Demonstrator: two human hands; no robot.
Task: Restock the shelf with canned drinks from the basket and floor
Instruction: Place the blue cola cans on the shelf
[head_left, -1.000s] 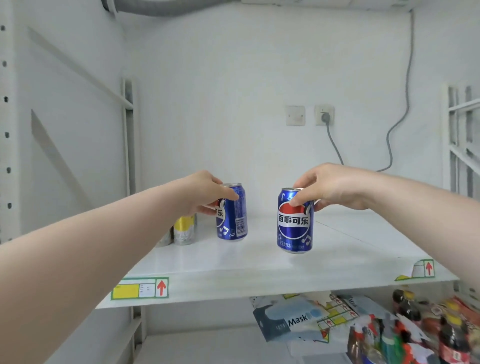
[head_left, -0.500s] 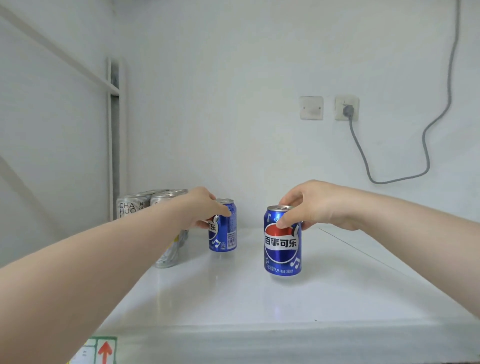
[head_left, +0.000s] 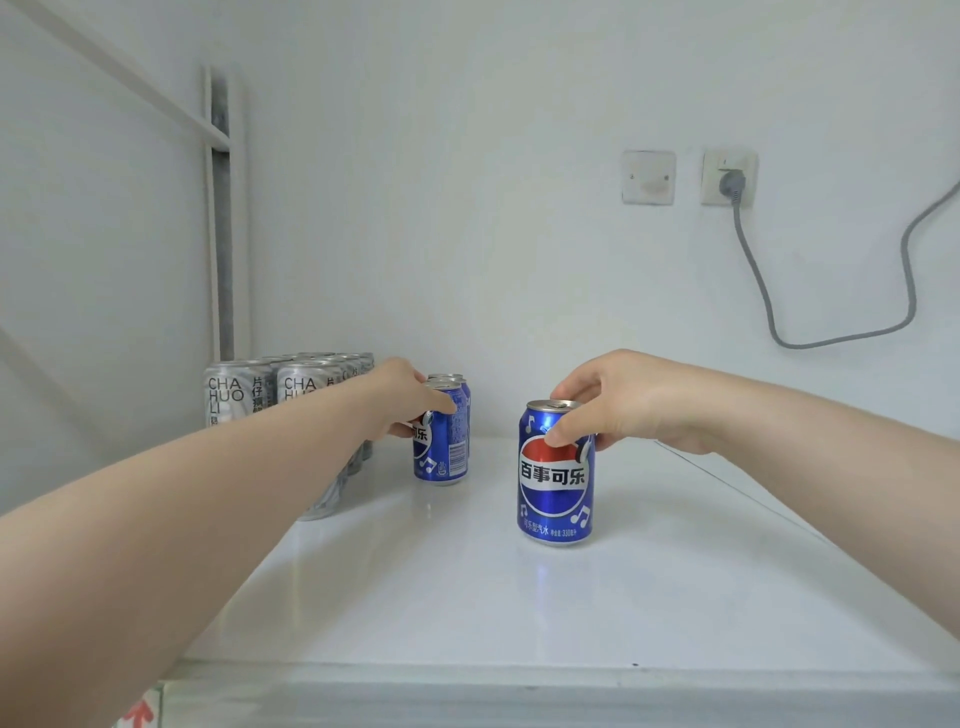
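Two blue Pepsi cans stand upright on the white shelf (head_left: 467, 597). My left hand (head_left: 402, 397) grips the top of the farther Pepsi can (head_left: 447, 447), which sits just in front of another blue can and beside the silver cans. My right hand (head_left: 618, 397) holds the rim of the nearer Pepsi can (head_left: 555, 478) in the middle of the shelf, label facing me. Several silver "CHA HUO LI" cans (head_left: 239, 392) stand in rows at the back left, partly hidden behind my left forearm.
The back wall carries a blank plate (head_left: 648, 177) and a socket with a grey plug and cable (head_left: 730, 182) at the right. A shelf upright (head_left: 221, 218) stands in the back left corner. Bare shelf surface lies to the right and in front of the cans.
The view has moved closer and higher over the shelf. Both cans went deeper onto the shelf and now rest on it; the left can sits against the silver cans.
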